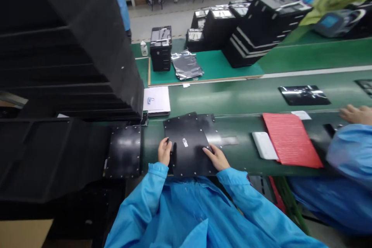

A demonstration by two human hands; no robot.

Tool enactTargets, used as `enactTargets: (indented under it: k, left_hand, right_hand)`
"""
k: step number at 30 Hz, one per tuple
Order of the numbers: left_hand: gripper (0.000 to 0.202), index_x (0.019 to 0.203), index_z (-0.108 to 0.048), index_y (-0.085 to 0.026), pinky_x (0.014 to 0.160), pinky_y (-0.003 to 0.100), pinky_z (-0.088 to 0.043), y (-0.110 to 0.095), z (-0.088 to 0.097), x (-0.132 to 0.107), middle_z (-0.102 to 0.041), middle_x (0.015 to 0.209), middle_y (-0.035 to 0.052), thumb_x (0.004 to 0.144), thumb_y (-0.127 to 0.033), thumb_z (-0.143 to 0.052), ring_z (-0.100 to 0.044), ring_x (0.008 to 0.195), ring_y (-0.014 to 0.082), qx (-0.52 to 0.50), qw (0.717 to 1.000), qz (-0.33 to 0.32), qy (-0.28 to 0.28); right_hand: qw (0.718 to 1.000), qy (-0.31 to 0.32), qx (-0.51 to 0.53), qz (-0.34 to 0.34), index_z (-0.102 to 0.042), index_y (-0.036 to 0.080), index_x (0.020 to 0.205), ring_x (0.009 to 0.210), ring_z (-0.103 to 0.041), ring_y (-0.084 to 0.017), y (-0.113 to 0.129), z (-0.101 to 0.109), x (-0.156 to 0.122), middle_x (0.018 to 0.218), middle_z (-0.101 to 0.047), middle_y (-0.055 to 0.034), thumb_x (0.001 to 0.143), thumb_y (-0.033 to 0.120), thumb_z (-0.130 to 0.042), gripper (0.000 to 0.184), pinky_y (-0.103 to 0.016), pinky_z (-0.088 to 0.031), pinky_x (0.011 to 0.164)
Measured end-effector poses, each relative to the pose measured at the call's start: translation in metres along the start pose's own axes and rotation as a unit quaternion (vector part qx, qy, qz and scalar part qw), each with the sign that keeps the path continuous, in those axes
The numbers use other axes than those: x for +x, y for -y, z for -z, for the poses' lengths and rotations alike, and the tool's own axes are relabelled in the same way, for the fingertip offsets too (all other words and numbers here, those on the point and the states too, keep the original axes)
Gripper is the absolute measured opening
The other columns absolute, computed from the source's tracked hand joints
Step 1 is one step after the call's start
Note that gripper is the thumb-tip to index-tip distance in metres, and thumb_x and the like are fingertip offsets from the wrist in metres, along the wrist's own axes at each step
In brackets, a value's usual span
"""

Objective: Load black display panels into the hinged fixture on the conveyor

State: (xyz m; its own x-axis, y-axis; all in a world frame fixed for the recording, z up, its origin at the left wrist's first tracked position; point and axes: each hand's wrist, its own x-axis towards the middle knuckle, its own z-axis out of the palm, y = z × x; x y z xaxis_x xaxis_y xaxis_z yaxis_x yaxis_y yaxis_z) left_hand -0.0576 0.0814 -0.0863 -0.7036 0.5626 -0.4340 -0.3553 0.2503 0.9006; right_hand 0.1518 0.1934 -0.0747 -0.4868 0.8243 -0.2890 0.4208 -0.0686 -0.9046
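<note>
A black flat panel (187, 145) with small rivets along its edges and a small white sticker lies on the green bench in front of me. My left hand (164, 151) grips its left edge, fingers curled over it. My right hand (216, 157) rests on its right edge, fingers pressed on the panel. Behind it a second black panel (208, 124) peeks out. Another riveted black panel (124, 151) lies to the left.
Tall black tray stacks (72, 85) fill the left. White paper (156, 99), a red sheet (290, 139) and a white card (264, 145) lie on the bench (247, 97). A co-worker's hand (356, 114) and blue sleeve are at right. Black tray stacks (261, 27) and silver bags (186, 64) stand further back.
</note>
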Motion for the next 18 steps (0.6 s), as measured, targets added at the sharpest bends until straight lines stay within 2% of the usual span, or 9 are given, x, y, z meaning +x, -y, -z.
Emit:
enactTargets:
  k: [3,5,7,9,12,15,18]
  left_hand:
    - [0.048,0.107,-0.061,-0.016,0.094,0.039,-0.048,-0.008,-0.04,0.003,-0.069,0.098,0.0118,0.07,-0.045,-0.068,-0.064,0.102,0.024,0.03,0.999,-0.017,0.014]
    - [0.046,0.108,-0.061,-0.016,0.093,0.039,-0.049,-0.014,-0.056,0.001,-0.069,0.097,0.0118,0.072,-0.046,-0.065,-0.064,0.099,0.0239,0.086,0.995,-0.047,0.014]
    - [0.044,0.11,-0.061,-0.015,0.095,0.042,-0.048,-0.022,-0.068,-0.005,-0.068,0.102,0.0139,0.075,-0.043,-0.062,-0.064,0.1,0.0256,0.195,0.976,-0.091,0.011]
    - [0.045,0.115,-0.06,-0.016,0.102,0.048,-0.042,-0.028,-0.08,-0.017,-0.063,0.118,0.0171,0.076,-0.039,-0.061,-0.058,0.112,0.03,0.349,0.924,-0.155,-0.004]
    - [0.051,0.125,-0.056,-0.018,0.112,0.052,-0.03,-0.028,-0.11,-0.044,-0.045,0.142,0.0166,0.078,-0.037,-0.06,-0.038,0.134,0.0332,0.54,0.805,-0.245,-0.005]
    - [0.063,0.136,-0.047,-0.021,0.113,0.055,-0.025,-0.013,-0.146,-0.071,-0.033,0.151,0.0143,0.08,-0.047,-0.058,-0.027,0.14,0.0336,0.639,0.725,-0.25,0.059]
    - [0.077,0.144,-0.036,-0.021,0.111,0.063,-0.018,0.004,-0.172,-0.087,-0.025,0.154,0.0162,0.078,-0.057,-0.056,-0.016,0.144,0.0372,0.699,0.673,-0.228,0.086]
  right_hand:
    - [1.0,-0.01,-0.015,0.003,-0.062,0.019,0.113,0.102,-0.064,-0.028,-0.012,0.038,-0.004,0.11,-0.069,-0.0094,0.078,0.058,-0.054,0.053,-0.043,-0.05,0.093]
    - [0.997,-0.018,-0.062,0.039,-0.059,0.021,0.12,0.107,-0.062,-0.028,-0.018,0.063,-0.005,0.118,-0.066,-0.0093,0.079,0.056,-0.054,0.055,-0.044,-0.048,0.096]
    - [0.988,-0.036,-0.124,0.084,-0.057,0.022,0.126,0.113,-0.058,-0.029,-0.026,0.089,0.0,0.125,-0.062,-0.0096,0.082,0.056,-0.051,0.056,-0.045,-0.046,0.099]
    - [0.972,-0.056,-0.195,0.12,-0.054,0.021,0.129,0.119,-0.054,-0.03,-0.04,0.113,0.013,0.13,-0.058,-0.0115,0.085,0.056,-0.048,0.057,-0.046,-0.043,0.101]
    - [0.939,-0.054,-0.314,0.132,-0.051,0.018,0.133,0.13,-0.041,-0.036,-0.072,0.137,0.043,0.138,-0.05,-0.0153,0.081,0.056,-0.052,0.065,-0.053,-0.035,0.105]
    - [0.916,-0.031,-0.382,0.124,-0.054,0.016,0.127,0.133,-0.034,-0.04,-0.104,0.143,0.066,0.141,-0.046,-0.0173,0.082,0.051,-0.053,0.057,-0.059,-0.029,0.104]
    - [0.92,-0.031,-0.375,0.106,-0.056,0.011,0.12,0.118,-0.049,-0.037,-0.113,0.142,0.069,0.124,-0.057,-0.0219,0.087,0.044,-0.045,0.048,-0.051,-0.039,0.095]
